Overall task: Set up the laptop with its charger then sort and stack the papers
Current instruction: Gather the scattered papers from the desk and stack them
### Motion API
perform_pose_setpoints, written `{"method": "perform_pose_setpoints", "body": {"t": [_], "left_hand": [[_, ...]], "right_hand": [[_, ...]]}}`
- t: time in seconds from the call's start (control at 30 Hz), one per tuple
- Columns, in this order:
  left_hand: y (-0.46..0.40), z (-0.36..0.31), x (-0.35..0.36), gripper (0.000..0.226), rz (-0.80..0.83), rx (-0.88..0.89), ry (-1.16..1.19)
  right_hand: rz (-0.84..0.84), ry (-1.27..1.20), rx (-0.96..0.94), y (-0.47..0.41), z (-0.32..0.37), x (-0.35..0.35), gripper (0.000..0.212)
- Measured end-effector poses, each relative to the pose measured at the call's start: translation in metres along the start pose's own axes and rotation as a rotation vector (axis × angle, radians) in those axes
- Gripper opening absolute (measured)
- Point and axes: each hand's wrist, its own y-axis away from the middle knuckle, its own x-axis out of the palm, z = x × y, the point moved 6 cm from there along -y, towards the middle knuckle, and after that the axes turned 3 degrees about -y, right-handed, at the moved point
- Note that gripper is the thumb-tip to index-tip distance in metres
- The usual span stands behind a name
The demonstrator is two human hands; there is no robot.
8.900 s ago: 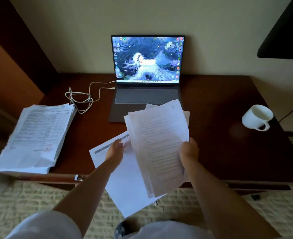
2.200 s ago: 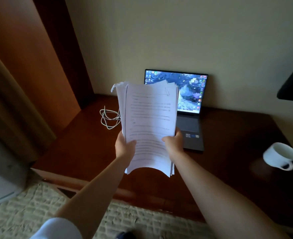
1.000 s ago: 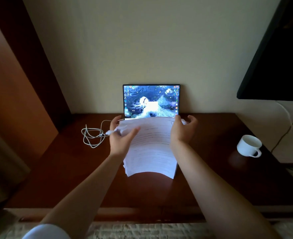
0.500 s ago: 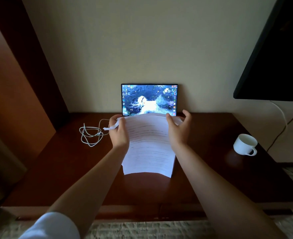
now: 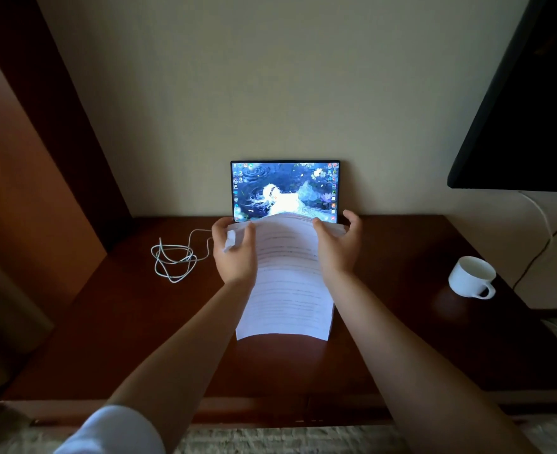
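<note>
A thick stack of white printed papers [image 5: 287, 290] stands on its lower edge on the dark wooden table [image 5: 106, 339], leaning back toward the open laptop [image 5: 285, 190]. The laptop's lit screen shows above the stack; its keyboard is hidden behind the sheets. My left hand [image 5: 234, 253] grips the stack's upper left corner, thumb on the front sheet. My right hand [image 5: 339, 247] cups the upper right edge, thumb on the front and fingers loosely spread behind. The white charger cable [image 5: 174, 260] lies coiled left of the laptop and runs toward it.
A white mug [image 5: 472, 280] sits on the table at the right, near the edge. A black wall-mounted screen [image 5: 532, 93] hangs at the upper right with cables below it. A wooden panel [image 5: 25, 175] stands at the left, and carpet lies in front of the table.
The stack, first raised in front of me, now stands on the table before the laptop. Over the last second my hands shifted slightly along its top edges; the stack stayed put.
</note>
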Motion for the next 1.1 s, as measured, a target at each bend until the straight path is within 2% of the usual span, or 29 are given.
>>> {"method": "perform_pose_setpoints", "body": {"t": [0.1, 0.33, 0.53, 0.67, 0.77, 0.87, 1.1], "left_hand": [[-0.001, 0.001, 0.000, 0.044, -0.004, -0.009, -0.018], [-0.011, 0.004, 0.001, 0.041, -0.029, -0.042, -0.018], [-0.012, 0.004, -0.001, 0.026, -0.046, -0.050, 0.042], [-0.010, 0.000, -0.002, 0.041, -0.018, -0.008, 0.040], [-0.012, 0.004, -0.003, 0.040, 0.066, 0.006, 0.027], [-0.014, 0.004, -0.006, 0.049, 0.092, 0.028, 0.041], [-0.012, 0.004, -0.004, 0.027, -0.004, -0.054, 0.065]], "right_hand": [[-0.017, -0.018, -0.010, 0.001, 0.000, 0.001, 0.061], [-0.028, -0.001, -0.021, 0.000, 0.002, -0.001, 0.055], [-0.046, 0.003, -0.015, -0.002, 0.004, 0.002, 0.055], [-0.076, 0.002, 0.000, -0.004, 0.001, 0.001, 0.050], [-0.094, 0.004, 0.004, -0.004, 0.003, 0.001, 0.050], [-0.121, -0.012, 0.004, -0.005, 0.003, -0.001, 0.046], [-0.115, 0.000, -0.016, -0.003, 0.002, 0.000, 0.049]]}}
